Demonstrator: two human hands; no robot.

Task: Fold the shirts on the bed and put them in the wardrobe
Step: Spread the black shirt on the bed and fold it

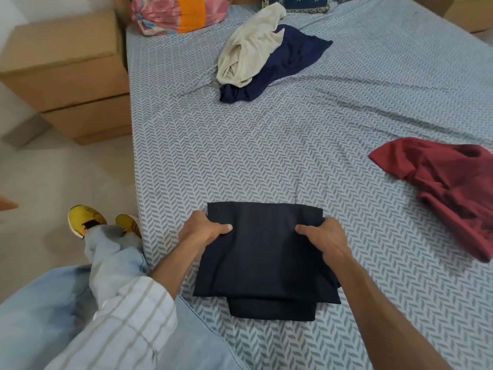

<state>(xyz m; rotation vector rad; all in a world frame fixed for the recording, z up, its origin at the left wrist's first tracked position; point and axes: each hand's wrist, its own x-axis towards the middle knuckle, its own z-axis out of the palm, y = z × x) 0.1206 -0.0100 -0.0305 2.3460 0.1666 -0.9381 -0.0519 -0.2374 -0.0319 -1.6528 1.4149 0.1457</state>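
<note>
Folded dark navy shirt [264, 252], squared into a neat rectangle, flat on the near part of the bed [293, 156], with a smaller folded layer poking out beneath its near edge. Left hand [202, 231] gripping the shirt's left edge, thumb laid on top of the cloth, fingers tucked under and out of sight. Right hand [325, 236] gripping the right edge in the same manner, thumb on top and pointing inward, fingers hidden below the fabric. Both grips closed on the shirt, one at each side, forearms bare and reaching in from the bottom of the view. Around it, a bedsheet of pale blue and white with a grey herringbone print, rumpled in long creases toward the far side. Well apart to the right, a crumpled maroon shirt [448, 193], unfolded, running to the frame's edge. Farther up the bed, a cream shirt [250, 46] heaped loosely on top of a blue shirt [282, 62], both unfolded. Beyond those, at the head of the bed, a pink and orange bundle [178, 13] and the lower edge of a blue patterned cushion [296, 2]. Left of the bed, stacked cardboard boxes [66, 70] on a pale floor. Nearer, yellow shoes [85, 218], light blue jeans and a striped white sleeve [133, 316].
</note>
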